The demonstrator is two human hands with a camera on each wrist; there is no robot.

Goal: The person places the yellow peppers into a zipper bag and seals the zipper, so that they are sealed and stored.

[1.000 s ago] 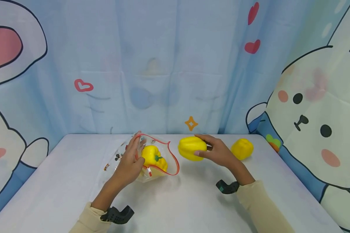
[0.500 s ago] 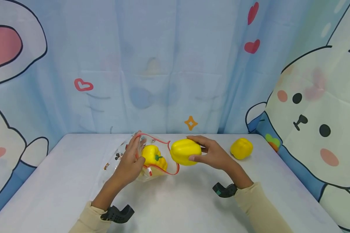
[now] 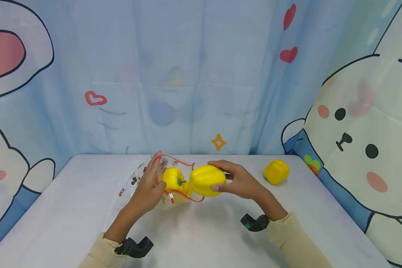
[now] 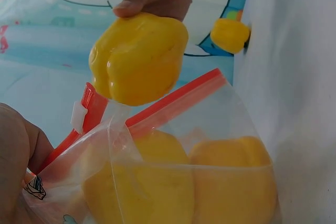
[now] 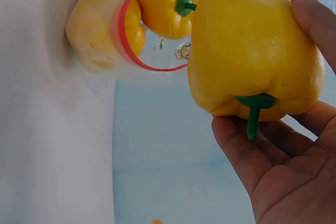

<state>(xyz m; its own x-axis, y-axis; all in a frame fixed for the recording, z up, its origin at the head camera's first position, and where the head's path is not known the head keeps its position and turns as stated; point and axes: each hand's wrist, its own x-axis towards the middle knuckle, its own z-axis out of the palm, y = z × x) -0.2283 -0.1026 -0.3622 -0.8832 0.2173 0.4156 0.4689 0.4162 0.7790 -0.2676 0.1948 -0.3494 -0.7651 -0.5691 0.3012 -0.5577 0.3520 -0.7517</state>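
Observation:
A clear zip bag point(image 3: 131, 188) with a red zip edge and small cartoon prints lies on its side, its mouth spread toward the right. My left hand point(image 3: 149, 191) grips the near side of its mouth. Two yellow bell peppers are inside the bag; one green-stemmed bell pepper point(image 3: 173, 179) shows through the mouth, and the other bell pepper point(image 4: 232, 182) shows through the plastic in the left wrist view. My right hand point(image 3: 242, 182) holds another yellow bell pepper point(image 3: 206, 180) between thumb and fingers, right at the mouth, its green stem point(image 5: 254, 114) facing my palm.
One more yellow bell pepper point(image 3: 276, 171) sits on the white table point(image 3: 201, 238) at the back right. A blue curtain point(image 3: 187, 74) with cartoon figures hangs behind the table. A white slider point(image 4: 79, 116) sits on the bag's red edge.
My right hand has carried its bell pepper leftward and slightly toward me, from beside the bag to its mouth. The left hand and the bag have stayed in place.

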